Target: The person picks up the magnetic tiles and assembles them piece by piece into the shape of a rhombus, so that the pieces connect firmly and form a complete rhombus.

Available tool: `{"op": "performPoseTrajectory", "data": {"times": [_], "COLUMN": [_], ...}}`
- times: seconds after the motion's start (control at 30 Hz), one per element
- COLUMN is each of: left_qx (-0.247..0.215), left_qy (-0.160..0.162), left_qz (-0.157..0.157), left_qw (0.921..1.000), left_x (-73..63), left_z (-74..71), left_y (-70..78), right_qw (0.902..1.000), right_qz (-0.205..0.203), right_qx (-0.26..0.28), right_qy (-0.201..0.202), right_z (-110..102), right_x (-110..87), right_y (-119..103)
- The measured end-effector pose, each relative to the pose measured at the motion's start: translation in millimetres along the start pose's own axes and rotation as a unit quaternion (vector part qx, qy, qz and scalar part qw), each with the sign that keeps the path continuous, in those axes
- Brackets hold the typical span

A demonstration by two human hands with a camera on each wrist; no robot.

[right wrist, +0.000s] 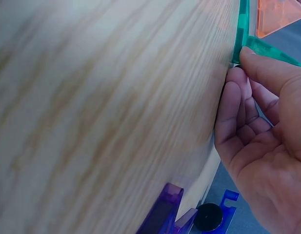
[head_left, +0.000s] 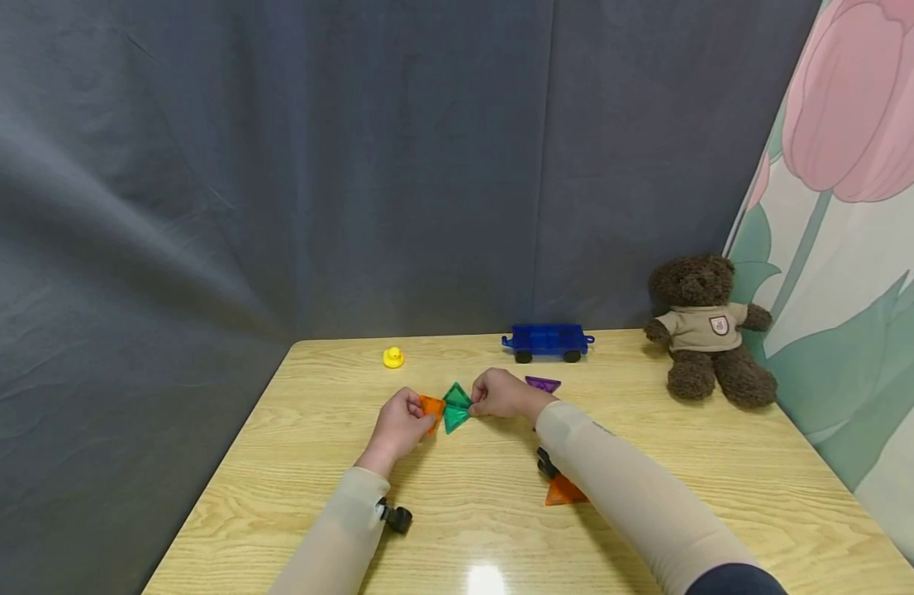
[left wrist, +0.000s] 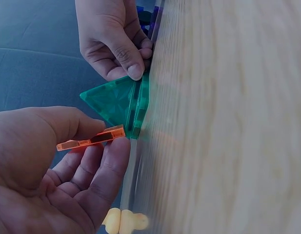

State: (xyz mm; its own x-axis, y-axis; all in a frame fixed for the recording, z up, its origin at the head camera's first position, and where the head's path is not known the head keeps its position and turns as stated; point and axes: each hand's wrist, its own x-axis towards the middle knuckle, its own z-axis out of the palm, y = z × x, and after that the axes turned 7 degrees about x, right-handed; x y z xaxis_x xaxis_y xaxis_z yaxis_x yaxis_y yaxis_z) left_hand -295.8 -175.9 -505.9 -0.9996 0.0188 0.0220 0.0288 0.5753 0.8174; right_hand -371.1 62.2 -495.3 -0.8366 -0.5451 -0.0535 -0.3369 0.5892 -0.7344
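Note:
My left hand point(head_left: 401, 426) pinches an orange triangular magnetic tile point(head_left: 430, 406) between thumb and fingers, above the table. Right beside it, two green triangular magnetic tiles point(head_left: 456, 417) meet along an edge. In the left wrist view one green tile point(left wrist: 109, 100) leans up from the table while the other point(left wrist: 142, 107) lies low along the surface. An edge of the orange tile point(left wrist: 91, 140) comes close to the green pair's near corner. My right hand point(head_left: 499, 393) pinches the opposite corner of the green pair, its thumb point(right wrist: 260, 63) on top.
A purple tile point(head_left: 542, 383) lies behind my right wrist, and another orange tile point(head_left: 564, 492) shows under the right forearm. At the table's back stand a yellow rubber duck point(head_left: 393, 358) and a blue wheeled car base point(head_left: 548, 340). A brown teddy bear point(head_left: 706, 330) sits at the right.

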Motion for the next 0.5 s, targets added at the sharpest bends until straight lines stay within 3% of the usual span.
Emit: {"op": "performPoseTrajectory", "data": {"times": [0.5], "left_qx": [0.004], "left_qy": [0.007], "left_qz": [-0.003], "left_qw": [1.0], "left_x": [2.3], "left_z": [1.1], "left_y": [-1.9], "right_qw": [0.9999], "right_qz": [0.012], "right_qx": [0.01], "right_qy": [-0.006], "right_z": [2.4], "right_x": [2.5], "right_y": [-1.5]}}
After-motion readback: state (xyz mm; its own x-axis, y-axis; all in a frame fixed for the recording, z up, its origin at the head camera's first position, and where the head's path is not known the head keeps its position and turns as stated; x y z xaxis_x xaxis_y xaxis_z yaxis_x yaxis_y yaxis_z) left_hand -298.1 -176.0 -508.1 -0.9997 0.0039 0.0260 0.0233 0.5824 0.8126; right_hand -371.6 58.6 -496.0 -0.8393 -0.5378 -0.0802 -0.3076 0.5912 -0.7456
